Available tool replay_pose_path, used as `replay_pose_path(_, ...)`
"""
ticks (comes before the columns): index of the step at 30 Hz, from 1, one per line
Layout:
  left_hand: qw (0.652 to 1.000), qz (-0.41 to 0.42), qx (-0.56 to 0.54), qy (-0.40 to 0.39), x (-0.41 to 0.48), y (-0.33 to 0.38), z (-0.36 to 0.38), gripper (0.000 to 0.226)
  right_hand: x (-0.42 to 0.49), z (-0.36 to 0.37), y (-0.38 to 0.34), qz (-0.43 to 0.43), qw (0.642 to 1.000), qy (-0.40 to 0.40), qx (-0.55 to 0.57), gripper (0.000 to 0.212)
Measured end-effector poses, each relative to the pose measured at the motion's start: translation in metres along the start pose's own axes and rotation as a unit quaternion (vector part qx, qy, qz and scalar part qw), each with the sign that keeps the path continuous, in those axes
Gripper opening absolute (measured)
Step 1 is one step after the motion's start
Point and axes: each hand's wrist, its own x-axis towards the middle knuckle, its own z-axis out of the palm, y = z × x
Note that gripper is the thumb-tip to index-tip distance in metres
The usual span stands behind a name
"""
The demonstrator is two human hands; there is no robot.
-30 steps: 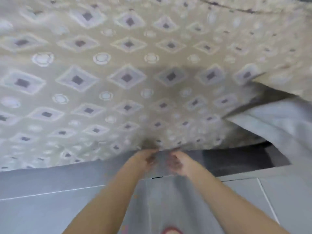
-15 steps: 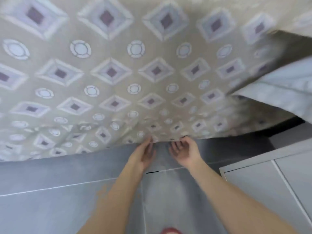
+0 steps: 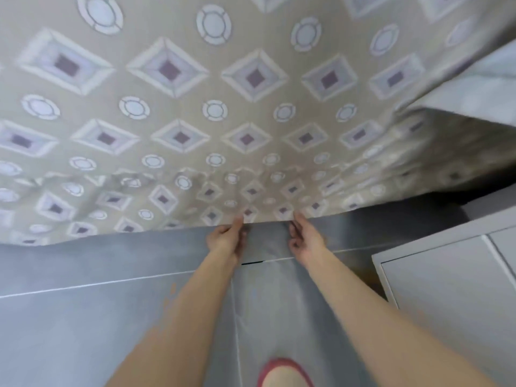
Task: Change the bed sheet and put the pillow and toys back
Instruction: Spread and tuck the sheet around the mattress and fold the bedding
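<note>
Grey tiles with thin pale joints make up the floor [image 3: 83, 317], which is seen below the bed sheet [image 3: 251, 121]. The bed sheet is beige, printed with pale diamonds that have dark purple centres and with white rings, and it is spread across the whole upper part of the view, hanging down to a lower hem that is wrinkled in the middle. At this hem the left hand [image 3: 227, 240] is placed, its fingers curled and its fingertips closed on the edge of the cloth. Just beside it, with a short piece of hem between them, the right hand [image 3: 305, 240] is found; one fingertip is pressed on the hem and the other fingers are bent under it, so the edge appears to be pinched, though the hold itself is partly hidden. Over the right side of the bed sheet a plain grey cloth [image 3: 488, 88] is folded. Below the bed sheet at the right a white cabinet [image 3: 446, 289] is seen. Well below the hem, between the two forearms, a red shoe [image 3: 282, 371] is visible.
</note>
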Motion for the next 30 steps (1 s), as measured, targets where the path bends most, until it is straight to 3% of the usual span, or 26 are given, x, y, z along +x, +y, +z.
replay_pose_path(11,0.998,-0.007,-0.058,0.025,0.013,-0.001,0.012,0.029,0.005,0.008,-0.004,0.014,0.999,0.031,-0.006,0.011)
replay_pose_path(30,0.997,-0.046,-0.048,0.048,0.032,-0.008,0.012,0.023,0.019,0.018,0.000,0.010,0.994,0.108,-0.002,0.015)
